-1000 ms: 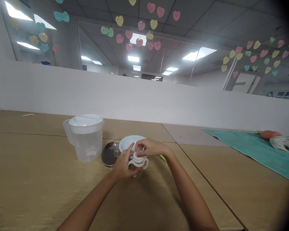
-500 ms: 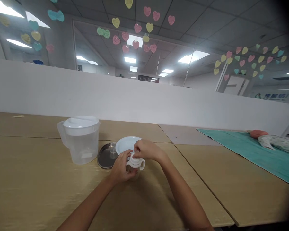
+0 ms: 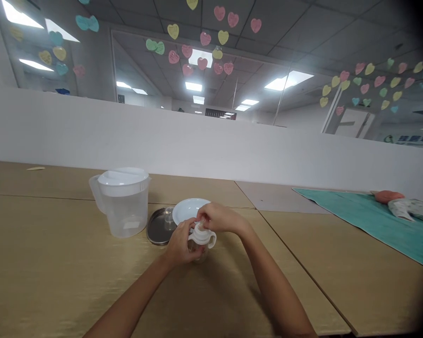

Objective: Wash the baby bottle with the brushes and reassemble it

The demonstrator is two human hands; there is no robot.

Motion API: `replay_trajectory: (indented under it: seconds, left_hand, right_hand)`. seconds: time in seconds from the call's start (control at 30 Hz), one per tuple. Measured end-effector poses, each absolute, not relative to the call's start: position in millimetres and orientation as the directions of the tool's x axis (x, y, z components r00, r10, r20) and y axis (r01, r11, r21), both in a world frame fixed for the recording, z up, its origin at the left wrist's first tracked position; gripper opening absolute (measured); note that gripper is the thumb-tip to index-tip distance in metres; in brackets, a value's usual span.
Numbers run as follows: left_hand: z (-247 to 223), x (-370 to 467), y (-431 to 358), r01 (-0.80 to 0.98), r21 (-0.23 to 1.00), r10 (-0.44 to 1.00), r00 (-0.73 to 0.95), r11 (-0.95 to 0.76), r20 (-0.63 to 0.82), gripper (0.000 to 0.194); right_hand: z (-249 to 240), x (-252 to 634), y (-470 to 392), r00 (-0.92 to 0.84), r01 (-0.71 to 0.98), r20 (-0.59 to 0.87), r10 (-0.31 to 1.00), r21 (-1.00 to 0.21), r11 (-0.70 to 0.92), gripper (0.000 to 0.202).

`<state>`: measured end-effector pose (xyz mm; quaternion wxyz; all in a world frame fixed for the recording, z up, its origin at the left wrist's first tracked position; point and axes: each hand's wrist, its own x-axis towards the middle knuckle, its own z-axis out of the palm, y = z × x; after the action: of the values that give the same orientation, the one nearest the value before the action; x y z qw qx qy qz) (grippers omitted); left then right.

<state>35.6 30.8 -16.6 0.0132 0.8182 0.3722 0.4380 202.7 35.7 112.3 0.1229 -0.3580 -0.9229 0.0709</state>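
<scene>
A baby bottle (image 3: 200, 236) with a white collar and white side handles stands on the table in front of me. My left hand (image 3: 179, 245) is wrapped around its left side, thumb low and fingers near the collar. From above, my right hand (image 3: 219, 218) pinches the pale, see-through nipple (image 3: 202, 225) at the bottle's top. Just behind the hands is a white plate (image 3: 187, 207), partly covered by them. To its left lies a round metal tray (image 3: 156, 233) with a small clear cap-like piece (image 3: 169, 218) on it.
A lidded clear plastic pitcher (image 3: 129, 213) stands left of the tray. On the right, a green cloth (image 3: 356, 216) bears a doll-like figure in patterned clothes (image 3: 414, 210), partly cut off. A low white wall (image 3: 197, 145) rises behind the table (image 3: 74, 263).
My right hand has risen slightly above the collar, and the nipple now shows between its fingers and the bottle. My left hand keeps its hold. The whole view has shifted slightly.
</scene>
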Motion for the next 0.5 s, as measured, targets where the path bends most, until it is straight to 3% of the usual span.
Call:
replay_trajectory:
  seconds: [0.03, 0.17, 0.33, 0.5]
  left_hand:
    - [-16.6, 35.8, 30.9, 0.6, 0.345, 0.622, 0.341, -0.721, 0.705, 0.068]
    - [-17.7, 36.5, 32.1, 0.605, 0.334, 0.617, 0.348, -0.723, 0.706, 0.062]
    - [-19.4, 36.6, 34.7, 0.644, 0.362, 0.662, 0.311, -0.674, 0.682, 0.046]
    - [-17.0, 37.4, 33.8, 0.601, 0.414, 0.681, 0.32, -0.683, 0.659, 0.052]
  right_hand:
    - [112.9, 202.2, 34.3, -0.677, 0.686, 0.167, 0.717, -0.212, 0.697, 0.012]
    - [115.9, 196.5, 29.6, -0.582, 0.795, 0.121, 0.804, -0.124, 0.594, 0.034]
    - [118.8, 190.9, 26.0, -0.527, 0.844, 0.183, 0.83, -0.003, 0.536, 0.027]
    - [114.0, 200.5, 29.5, -0.658, 0.738, 0.089, 0.748, -0.121, 0.664, 0.048]
